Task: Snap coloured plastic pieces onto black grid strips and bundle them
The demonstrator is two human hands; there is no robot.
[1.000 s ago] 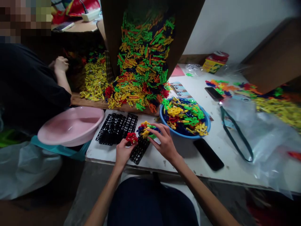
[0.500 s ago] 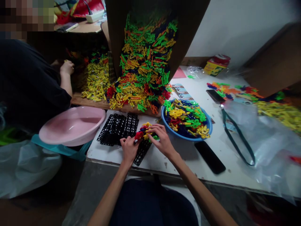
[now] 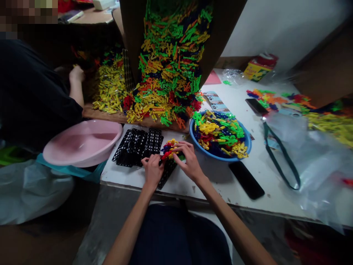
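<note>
One slim red toy [image 3: 166, 155] sits pinched in the left hand [image 3: 153, 170], just below the frame's centre, its long axis slanting from lower left to upper right. The right hand [image 3: 189, 161] curls its fingers near the toy's upper end; whether they grip, I cannot tell. Beneath, a black rack [image 3: 167, 174] slants likewise. Right of centre, a blue bowl [image 3: 213, 156] holds colourful toys [image 3: 217, 133].
</note>
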